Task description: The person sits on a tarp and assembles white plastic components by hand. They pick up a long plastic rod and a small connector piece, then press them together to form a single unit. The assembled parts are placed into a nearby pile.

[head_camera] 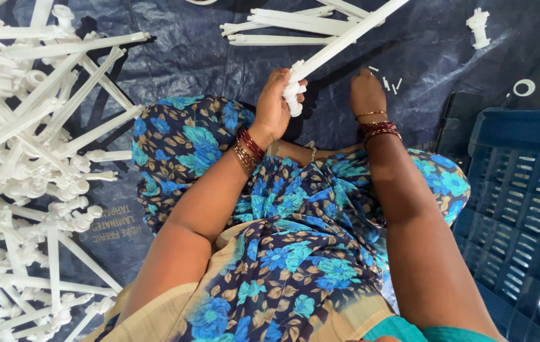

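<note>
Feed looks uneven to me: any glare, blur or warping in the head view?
Head view: mild sheen on the dark tarp; white rods at left nearly overexposed; left hand and right hand sharp; wide-angle bending toward the edges, seen at the blue crate.

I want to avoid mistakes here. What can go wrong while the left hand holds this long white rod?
1. The left hand grips only the lower end of the long white rod, so its far end might swing into the loose rods beyond.
2. Small white bits lie by the right hand and could be pressed on or lost on the dark sheet.
</note>
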